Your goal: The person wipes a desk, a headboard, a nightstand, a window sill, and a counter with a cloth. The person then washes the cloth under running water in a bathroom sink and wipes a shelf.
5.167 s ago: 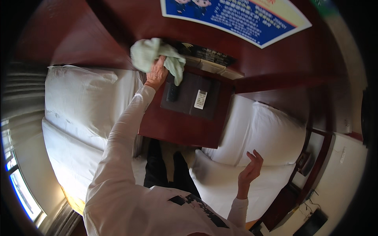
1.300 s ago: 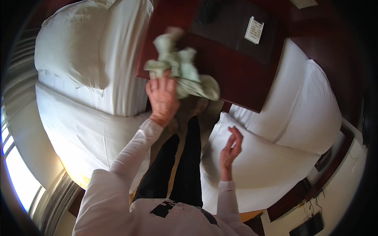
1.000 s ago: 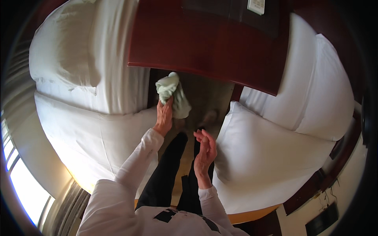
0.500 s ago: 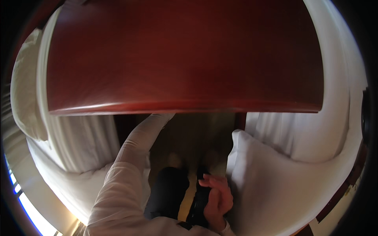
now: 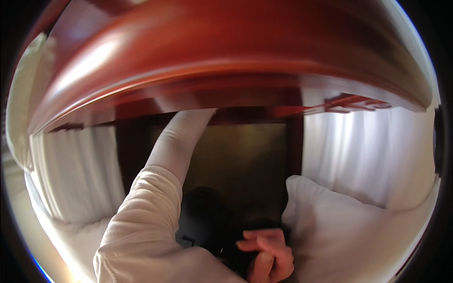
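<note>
Loosely bent at the fingers of the right hand (image 5: 272,254), half open, just left of white bedding (image 5: 339,231). Ahead of these, stretched under the red table (image 5: 226,42) with the left sleeve (image 5: 155,188); can't tell the hidden left hand's spread or hold.

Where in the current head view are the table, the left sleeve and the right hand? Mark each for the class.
Table (image 5: 226,42): head view, on its bare top.
Left sleeve (image 5: 153,198): head view, midway along its visible length.
Right hand (image 5: 274,254): head view, on its middle.
</note>
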{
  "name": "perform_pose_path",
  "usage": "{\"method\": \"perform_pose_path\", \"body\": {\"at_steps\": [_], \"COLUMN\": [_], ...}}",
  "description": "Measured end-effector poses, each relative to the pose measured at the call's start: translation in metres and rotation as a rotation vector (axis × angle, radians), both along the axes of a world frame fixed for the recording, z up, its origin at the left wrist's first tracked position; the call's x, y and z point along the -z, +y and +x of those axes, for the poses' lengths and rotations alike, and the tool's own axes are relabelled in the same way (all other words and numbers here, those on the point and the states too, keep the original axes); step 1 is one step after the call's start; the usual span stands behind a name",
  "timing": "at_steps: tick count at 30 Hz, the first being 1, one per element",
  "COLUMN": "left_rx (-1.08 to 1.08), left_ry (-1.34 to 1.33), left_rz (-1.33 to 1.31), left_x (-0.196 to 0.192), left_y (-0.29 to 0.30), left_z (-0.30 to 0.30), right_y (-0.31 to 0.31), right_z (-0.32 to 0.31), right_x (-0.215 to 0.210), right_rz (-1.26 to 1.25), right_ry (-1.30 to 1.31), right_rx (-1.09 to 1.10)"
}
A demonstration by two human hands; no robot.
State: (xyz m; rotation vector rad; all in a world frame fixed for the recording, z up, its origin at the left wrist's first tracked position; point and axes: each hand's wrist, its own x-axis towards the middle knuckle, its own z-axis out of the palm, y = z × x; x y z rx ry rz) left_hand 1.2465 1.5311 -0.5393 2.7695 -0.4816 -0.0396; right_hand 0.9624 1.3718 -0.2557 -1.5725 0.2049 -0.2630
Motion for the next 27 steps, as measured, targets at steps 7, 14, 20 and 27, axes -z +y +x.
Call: {"method": "perform_pose_path", "body": {"at_steps": [7, 14, 20, 27], "left_rx": [0.35, -0.236, -0.368, -0.423], "left_ry": [-0.147, -0.1, -0.137, 0.291], "left_rz": [-0.006, 0.108, 0.176, -0.348], "left_x": [-0.002, 0.04, 0.047, -0.014], "left_y": [0.008, 0.146, 0.102, -0.1], "left_z": [-0.051, 0.022, -0.073, -0.168], "right_y": [0.031, 0.006, 0.019, 0.033], "right_z": [0.009, -0.022, -0.021, -0.038], "right_x": [0.03, 0.005, -0.02, -0.035], "right_rz": [0.01, -0.08, 0.0, -0.02], "right_ry": [0.039, 0.307, 0.381, 0.46], "right_rx": [-0.094, -0.011, 0.112, 0.134]}}
